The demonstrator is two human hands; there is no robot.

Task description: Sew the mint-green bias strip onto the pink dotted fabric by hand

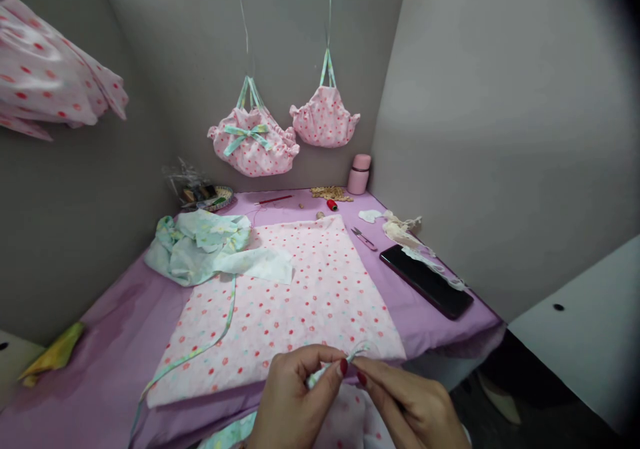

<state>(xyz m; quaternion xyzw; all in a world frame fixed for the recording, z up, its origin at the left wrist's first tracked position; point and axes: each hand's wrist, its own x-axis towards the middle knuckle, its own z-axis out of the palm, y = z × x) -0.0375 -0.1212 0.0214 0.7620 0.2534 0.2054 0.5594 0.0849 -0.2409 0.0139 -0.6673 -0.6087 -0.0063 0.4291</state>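
Observation:
At the table's front edge, my left hand (303, 392) pinches a narrow mint-green fabric strip (314, 377) between thumb and forefinger. Its frayed-looking pale end (357, 350) loops up between the hands. Close against the left fingertips, my right hand (413, 395) is closed in a pinch; whatever lies between its fingertips is too small to make out. Below the hands, pink dotted fabric (350, 415) hangs over my lap, partly hidden by them. A large pink dotted cloth (310, 295) lies flat just beyond, with a long thin green cord (230, 315) trailing across its left side.
Crumpled mint fabric (195, 242) covers the cloth's far left corner. To the right lie thread snips (364, 239), a black phone (425, 281) and lace scraps (400, 229). A red thread spool (332, 205) and pink flask (359, 175) stand farther back. Two dotted bags (255, 152) hang on the partition.

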